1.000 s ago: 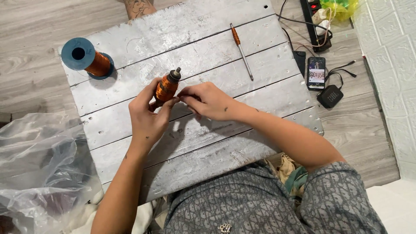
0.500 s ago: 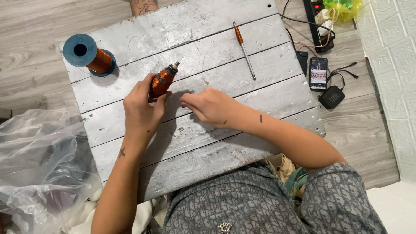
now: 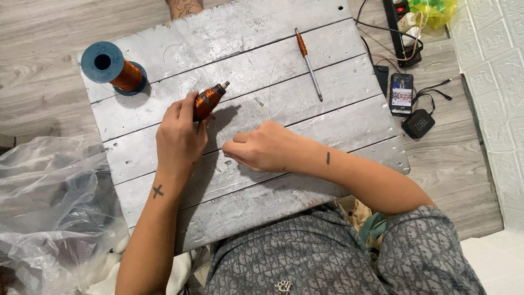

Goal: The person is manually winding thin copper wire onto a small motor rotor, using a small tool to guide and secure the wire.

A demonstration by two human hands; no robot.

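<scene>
Board: grey, weathered wooden planks with dark seams, nail holes and a scuffed, chalky surface; lies flat on a pale wood-grain floor and serves as landmark for all entries below.

Coil: small spindle wound with glossy copper wire, a dark metal tip at its far end; near the board's middle, tilted toward the far right.

Left hand: closed on the coil, fingers wrapped about its near end, wrist bent back, forearm running off the board's near-left corner.

Right hand: resting low on the board just right of the left hand, fingers curled in toward the thumb as in a pinch; whether anything thin lies between them cannot be told. Forearm crosses the board's near-right edge.

Spool: blue plastic flanges, round, hollow core, copper wire around the barrel; stands upright at the board's far-left corner.

Rod: slim metal shaft with an orange wound grip; lies on the board's far-right part.

Bag: clear, crumpled plastic; on the floor left of the board.

Phone: flat, lit screen; on the floor right of the board, a small black speaker just beside it.
</scene>
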